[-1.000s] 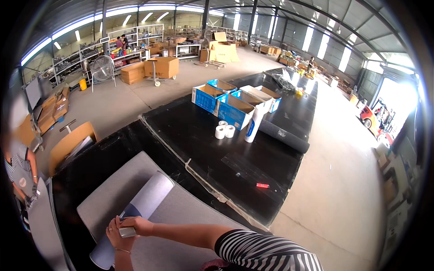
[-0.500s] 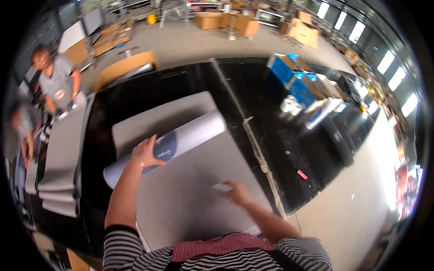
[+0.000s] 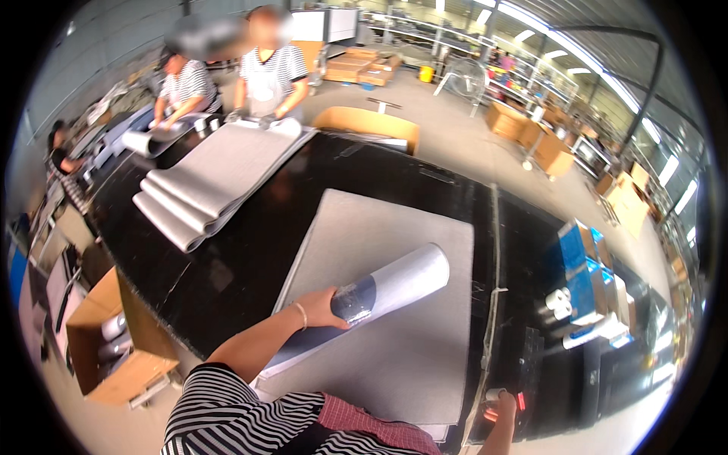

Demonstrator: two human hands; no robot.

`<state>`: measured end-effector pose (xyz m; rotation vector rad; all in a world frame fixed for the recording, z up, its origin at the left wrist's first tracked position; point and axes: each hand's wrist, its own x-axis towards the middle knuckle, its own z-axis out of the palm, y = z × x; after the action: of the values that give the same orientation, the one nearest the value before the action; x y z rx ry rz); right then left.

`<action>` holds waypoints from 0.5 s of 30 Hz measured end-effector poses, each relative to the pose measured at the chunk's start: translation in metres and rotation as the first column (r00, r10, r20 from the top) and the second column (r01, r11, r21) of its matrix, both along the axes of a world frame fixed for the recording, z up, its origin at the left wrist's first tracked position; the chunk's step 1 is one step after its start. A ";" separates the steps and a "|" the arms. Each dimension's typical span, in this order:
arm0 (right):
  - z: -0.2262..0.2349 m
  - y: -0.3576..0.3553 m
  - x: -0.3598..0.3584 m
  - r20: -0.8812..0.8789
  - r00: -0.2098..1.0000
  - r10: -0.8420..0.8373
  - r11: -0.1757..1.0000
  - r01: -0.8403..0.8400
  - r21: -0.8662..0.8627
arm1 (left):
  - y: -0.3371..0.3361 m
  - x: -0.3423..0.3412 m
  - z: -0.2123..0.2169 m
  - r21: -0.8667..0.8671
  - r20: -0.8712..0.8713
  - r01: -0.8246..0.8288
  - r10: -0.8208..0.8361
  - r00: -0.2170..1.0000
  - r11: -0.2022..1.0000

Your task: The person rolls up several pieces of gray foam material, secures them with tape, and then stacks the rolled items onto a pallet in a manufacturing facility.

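A pale lavender roll [image 3: 409, 274] with a dark blue patch lies slantwise on a flat grey mat [image 3: 425, 360]. My left hand [image 3: 322, 308] is wrapped over the roll beside that patch, fingers on its upper side. My right hand [image 3: 500, 411] is low at the right, over the black table past the mat's edge, with its fingers curled. At its fingertips is a small white piece [image 3: 495, 394], perhaps a small roll, which it appears to hold. A small red object [image 3: 520, 401] lies right beside those fingers. The far fingers of the right hand are partly hidden.
A folded stack of grey mats [image 3: 220, 178] lies at the table's far left, where two people [image 3: 273, 80] handle material. Blue boxes [image 3: 584, 284] and white rolls [image 3: 559, 303] stand at the right. Cardboard boxes [image 3: 125, 364] stand at the near left and beyond the far edge.
The view has swung left. My right hand has moved off the grey mat to the right, beside the small red object. My left hand stays on the roll, which now lies nearer me.
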<state>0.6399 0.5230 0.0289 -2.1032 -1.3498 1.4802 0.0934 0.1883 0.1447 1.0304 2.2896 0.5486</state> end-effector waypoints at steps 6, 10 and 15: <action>-0.039 -0.023 0.046 0.371 0.929 0.010 0.780 -0.240 0.578 | -0.132 0.005 0.032 0.000 -0.107 -0.384 0.382 0.918 0.923; -0.097 -0.058 0.063 0.309 0.905 0.293 0.704 -0.423 0.571 | -0.196 -0.039 0.016 -0.030 -0.292 -0.537 0.506 0.812 0.843; -0.035 -0.127 -0.009 0.482 0.743 0.464 0.675 -0.649 0.350 | -0.301 -0.080 -0.062 0.004 -0.305 -0.605 0.577 0.757 0.796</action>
<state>0.6314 0.3962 -0.0061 -1.7125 -2.3998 0.7391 0.0131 -0.1129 0.0830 0.3174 2.8895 0.5449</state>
